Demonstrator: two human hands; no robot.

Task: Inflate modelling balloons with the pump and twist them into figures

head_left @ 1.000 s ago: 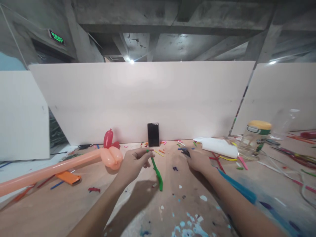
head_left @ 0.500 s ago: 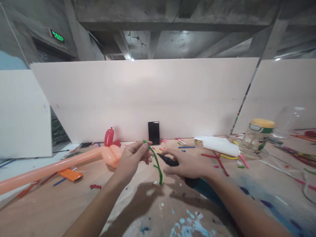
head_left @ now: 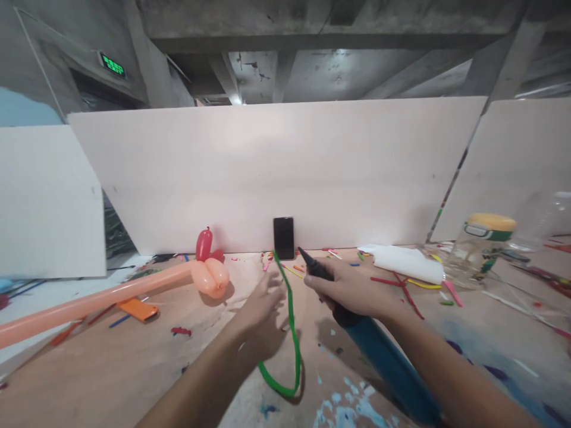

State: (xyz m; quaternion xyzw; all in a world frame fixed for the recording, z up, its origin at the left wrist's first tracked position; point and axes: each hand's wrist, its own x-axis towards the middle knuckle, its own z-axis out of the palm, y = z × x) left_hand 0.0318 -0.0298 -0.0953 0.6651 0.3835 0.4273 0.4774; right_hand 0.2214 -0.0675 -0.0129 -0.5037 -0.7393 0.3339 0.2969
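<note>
My right hand [head_left: 343, 285] is wrapped round a hand balloon pump [head_left: 383, 356] with a teal body and a black nozzle, which points up and left. A long, thin, uninflated green balloon [head_left: 292, 321] runs down between my hands and curves back at the bottom, its other end passing behind my left wrist. My left hand [head_left: 265, 297] is beside the balloon's upper part, its fingers smeared by motion, so whether they touch it cannot be told. The balloon's top end shows above those fingers, apart from the nozzle tip.
A peach twisted balloon [head_left: 209, 279] with a red balloon [head_left: 204, 244] lies at left, near an orange flat piece [head_left: 138, 309]. A phone [head_left: 284, 238] leans on the white board [head_left: 285, 166]. At right are a white roll [head_left: 408, 264], red balloons [head_left: 405, 288] and a yellow-lidded jar [head_left: 484, 244].
More of the green balloon shows now, with a loop hanging lower; earlier my left fingertips pinched its top. My left hand has dropped slightly, and the nozzle tip has risen.
</note>
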